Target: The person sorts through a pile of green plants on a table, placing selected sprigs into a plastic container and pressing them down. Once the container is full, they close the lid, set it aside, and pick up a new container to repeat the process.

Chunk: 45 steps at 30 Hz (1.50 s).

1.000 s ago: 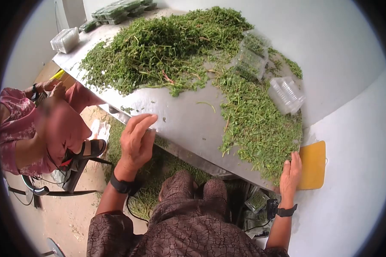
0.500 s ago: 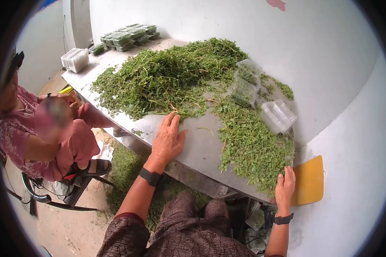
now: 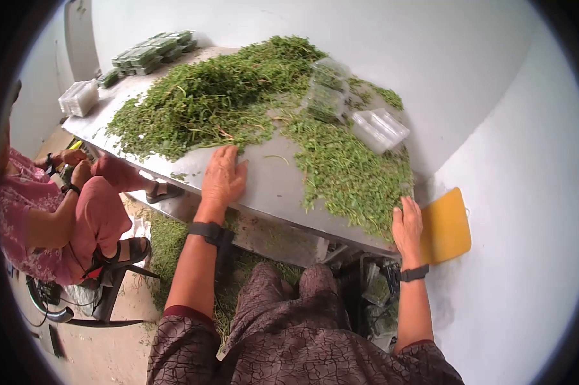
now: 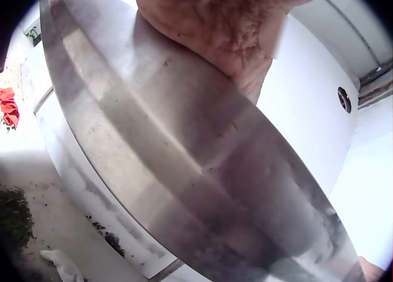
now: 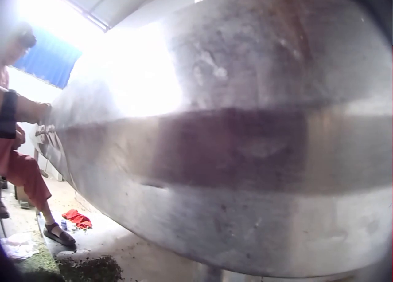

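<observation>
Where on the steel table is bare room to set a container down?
A bare strip of the steel table lies along the near edge, between the left hand and the small herb pile. The right hand rests at that pile's edge. Farther back is crowded: big herb heap, clear containers.

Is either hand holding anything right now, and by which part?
Nothing is held. The left hand rests flat on the bare steel table; the right hand lies flat at the table's edge, by the chopped green herbs.

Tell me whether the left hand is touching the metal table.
Touching. The head view shows the left hand lying flat, fingers straight, on the bare metal table beside the greens.
</observation>
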Motion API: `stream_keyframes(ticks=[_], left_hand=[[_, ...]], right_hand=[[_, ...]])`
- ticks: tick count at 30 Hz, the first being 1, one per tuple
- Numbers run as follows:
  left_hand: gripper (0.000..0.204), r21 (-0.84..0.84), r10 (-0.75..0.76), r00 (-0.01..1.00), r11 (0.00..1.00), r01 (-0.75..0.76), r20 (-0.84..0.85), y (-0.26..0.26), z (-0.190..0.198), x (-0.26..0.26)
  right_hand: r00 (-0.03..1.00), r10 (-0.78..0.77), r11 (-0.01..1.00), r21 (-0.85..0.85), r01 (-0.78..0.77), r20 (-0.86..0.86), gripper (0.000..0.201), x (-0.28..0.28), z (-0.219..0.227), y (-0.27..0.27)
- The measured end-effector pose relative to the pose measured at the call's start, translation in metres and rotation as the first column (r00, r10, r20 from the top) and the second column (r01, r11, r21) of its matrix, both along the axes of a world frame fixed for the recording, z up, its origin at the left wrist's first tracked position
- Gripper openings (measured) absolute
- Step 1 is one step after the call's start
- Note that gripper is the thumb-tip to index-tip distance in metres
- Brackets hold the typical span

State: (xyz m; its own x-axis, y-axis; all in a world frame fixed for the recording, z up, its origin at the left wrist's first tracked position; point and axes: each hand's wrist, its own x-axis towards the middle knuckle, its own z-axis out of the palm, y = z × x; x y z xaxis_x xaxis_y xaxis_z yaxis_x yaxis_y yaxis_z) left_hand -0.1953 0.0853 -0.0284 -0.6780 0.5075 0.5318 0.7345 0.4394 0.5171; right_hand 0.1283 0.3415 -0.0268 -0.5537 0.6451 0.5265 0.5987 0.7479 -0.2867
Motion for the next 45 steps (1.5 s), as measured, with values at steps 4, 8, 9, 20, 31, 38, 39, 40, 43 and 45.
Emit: stream_keyframes(ticks=[4, 8, 9, 20, 31, 38, 39, 40, 43, 45], left_hand=[[0.039, -0.006, 0.027, 0.999, 1.000, -0.028, -0.028, 0.0006, -0.0004, 0.0005], [0.039, -0.034, 0.032, 0.999, 0.999, -0.032, -0.024, 0.0003, -0.0003, 0.0001], [0.039, -0.034, 0.031, 0.999, 0.999, -0.031, -0.026, 0.0003, -0.0004, -0.0004], [0.037, -0.041, 0.025, 0.999, 0.999, -0.026, -0.037, 0.0010, -0.0041, -0.0055], [0.036, -0.017, 0.024, 0.999, 1.000, -0.025, -0.033, 0.0009, -0.0022, -0.0058], [0.036, -0.009, 0.042, 0.998, 0.999, -0.042, -0.043, 0.0011, -0.0039, -0.0055], [0.035, -0.005, 0.034, 0.997, 0.999, -0.034, -0.067, 0.0009, -0.0043, -0.0057], [0.034, -0.001, 0.026, 0.996, 1.000, -0.026, -0.091, 0.0007, -0.0037, -0.0064], [0.034, 0.011, 0.028, 0.998, 1.000, -0.028, -0.056, 0.0003, -0.0001, -0.0027], [0.035, 0.019, 0.018, 0.999, 1.000, -0.017, -0.041, -0.0008, -0.0005, -0.0044]], right_hand=[[0.999, 0.006, 0.999, -0.033, -0.007, -0.034, 0.034, 0.0007, -0.0030, 0.0042], [0.999, 0.002, 0.997, -0.072, -0.006, -0.054, 0.036, 0.0003, -0.0009, 0.0024], [0.999, -0.004, 0.997, -0.079, 0.000, -0.051, 0.037, -0.0005, -0.0016, 0.0030], [0.998, -0.024, 0.998, -0.058, 0.021, -0.054, 0.036, -0.0021, -0.0012, 0.0025], [0.998, -0.011, 0.998, -0.070, 0.007, -0.067, 0.037, -0.0041, -0.0028, 0.0039], [0.997, -0.005, 0.992, -0.130, -0.005, -0.079, 0.038, -0.0023, 0.0001, 0.0007], [0.997, -0.008, 0.990, -0.143, -0.003, -0.079, 0.039, -0.0021, 0.0007, 0.0001], [0.997, -0.011, 0.988, -0.156, -0.001, -0.081, 0.039, -0.0021, 0.0010, 0.0003], [0.997, -0.009, 0.986, -0.166, -0.005, -0.083, 0.041, -0.0012, 0.0006, 0.0002], [0.997, -0.002, 0.986, -0.164, -0.012, -0.082, 0.041, -0.0015, 0.0015, 0.0004]])
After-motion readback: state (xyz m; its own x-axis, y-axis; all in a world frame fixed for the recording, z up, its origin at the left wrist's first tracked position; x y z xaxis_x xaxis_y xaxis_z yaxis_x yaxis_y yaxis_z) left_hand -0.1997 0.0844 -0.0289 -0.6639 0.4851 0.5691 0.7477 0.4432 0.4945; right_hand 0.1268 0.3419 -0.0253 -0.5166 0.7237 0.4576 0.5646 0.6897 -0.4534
